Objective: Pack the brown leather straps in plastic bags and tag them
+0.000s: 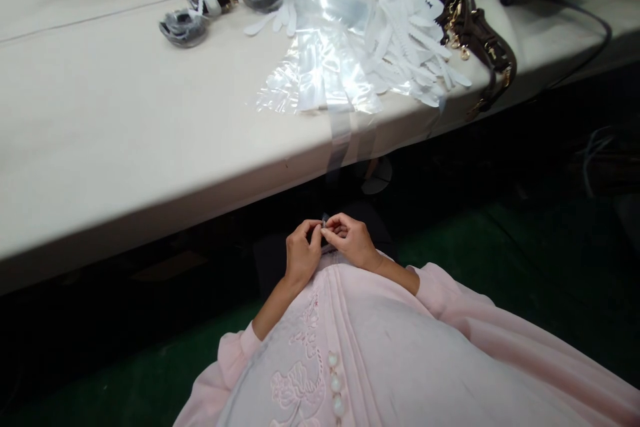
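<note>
My left hand (301, 252) and my right hand (351, 240) meet in front of my lap, below the table's front edge. The fingertips of both hands pinch together on a tiny dark item (324, 221) that I cannot make out. Both hands are closed in a pinch. My pink sleeves and pink embroidered top (350, 360) fill the lower part of the view.
A long white table (125, 133) runs across the top. On it lie clear plastic bags (325, 53), white toothed plastic strips (415, 33), several bagged dark coils (184, 28) and a brown bag with gold clasps (475, 20). A black cable (590, 7) trails right. The floor is green.
</note>
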`<action>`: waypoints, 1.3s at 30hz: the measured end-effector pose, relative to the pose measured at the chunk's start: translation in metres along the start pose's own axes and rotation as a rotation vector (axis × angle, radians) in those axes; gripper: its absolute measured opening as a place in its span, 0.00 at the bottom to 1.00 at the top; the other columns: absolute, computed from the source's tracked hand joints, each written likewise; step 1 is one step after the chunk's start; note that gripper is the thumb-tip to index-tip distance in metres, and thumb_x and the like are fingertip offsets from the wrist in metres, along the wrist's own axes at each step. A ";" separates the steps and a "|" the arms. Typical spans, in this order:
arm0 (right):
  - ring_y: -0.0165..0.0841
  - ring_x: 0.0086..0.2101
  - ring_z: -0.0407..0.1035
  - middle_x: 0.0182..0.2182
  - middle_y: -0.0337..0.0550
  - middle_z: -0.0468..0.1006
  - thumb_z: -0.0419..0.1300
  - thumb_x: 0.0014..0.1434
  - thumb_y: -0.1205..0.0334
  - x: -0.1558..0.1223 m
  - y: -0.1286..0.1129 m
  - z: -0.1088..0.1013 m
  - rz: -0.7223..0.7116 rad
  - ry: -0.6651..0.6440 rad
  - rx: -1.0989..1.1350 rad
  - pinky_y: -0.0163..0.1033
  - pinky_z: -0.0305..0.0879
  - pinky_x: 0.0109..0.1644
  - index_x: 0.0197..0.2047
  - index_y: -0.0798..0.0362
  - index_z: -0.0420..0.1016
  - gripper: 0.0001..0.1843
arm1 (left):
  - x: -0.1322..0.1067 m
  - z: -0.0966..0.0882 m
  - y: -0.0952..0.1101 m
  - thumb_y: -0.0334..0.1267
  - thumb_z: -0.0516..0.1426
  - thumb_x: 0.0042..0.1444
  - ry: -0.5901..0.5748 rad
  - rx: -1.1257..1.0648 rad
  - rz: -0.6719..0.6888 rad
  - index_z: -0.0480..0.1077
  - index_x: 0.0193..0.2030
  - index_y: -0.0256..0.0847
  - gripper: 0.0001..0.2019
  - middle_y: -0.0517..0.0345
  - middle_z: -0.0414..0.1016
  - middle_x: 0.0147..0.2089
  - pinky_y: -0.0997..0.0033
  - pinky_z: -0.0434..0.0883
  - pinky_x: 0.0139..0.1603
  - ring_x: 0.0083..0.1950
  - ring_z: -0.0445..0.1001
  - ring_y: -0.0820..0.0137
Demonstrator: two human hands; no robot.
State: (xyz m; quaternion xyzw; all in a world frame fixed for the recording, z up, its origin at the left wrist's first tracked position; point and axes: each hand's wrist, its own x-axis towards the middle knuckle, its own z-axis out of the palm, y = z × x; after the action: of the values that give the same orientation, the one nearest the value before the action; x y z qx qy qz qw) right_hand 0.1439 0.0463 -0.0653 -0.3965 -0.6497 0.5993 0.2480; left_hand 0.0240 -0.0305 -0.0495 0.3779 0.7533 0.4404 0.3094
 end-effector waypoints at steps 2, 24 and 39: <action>0.31 0.30 0.74 0.30 0.41 0.78 0.62 0.57 0.58 0.002 0.003 0.000 0.003 -0.006 -0.026 0.33 0.71 0.34 0.33 0.54 0.74 0.07 | 0.000 -0.002 -0.001 0.35 0.53 0.63 -0.037 0.014 0.015 0.75 0.44 0.40 0.10 0.54 0.79 0.40 0.71 0.72 0.42 0.39 0.77 0.68; 0.30 0.29 0.68 0.30 0.40 0.73 0.56 0.64 0.60 0.031 -0.041 -0.033 -0.287 0.172 -0.200 0.34 0.66 0.32 0.36 0.52 0.70 0.06 | 0.011 -0.040 0.027 0.45 0.57 0.61 -0.234 -0.197 -0.065 0.69 0.49 0.38 0.14 0.60 0.74 0.28 0.74 0.71 0.31 0.27 0.73 0.72; 0.30 0.30 0.69 0.31 0.40 0.74 0.57 0.63 0.63 0.024 -0.061 -0.003 -0.369 0.009 -0.173 0.35 0.66 0.35 0.35 0.52 0.71 0.05 | 0.033 -0.053 0.057 0.41 0.58 0.59 -0.140 0.056 0.067 0.72 0.29 0.39 0.10 0.59 0.74 0.26 0.76 0.64 0.26 0.25 0.70 0.73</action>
State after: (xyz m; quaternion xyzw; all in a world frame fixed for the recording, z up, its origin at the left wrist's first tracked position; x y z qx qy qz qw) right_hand 0.1191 0.0696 -0.0095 -0.2930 -0.7593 0.4840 0.3214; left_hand -0.0191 -0.0069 0.0199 0.4411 0.7288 0.4017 0.3359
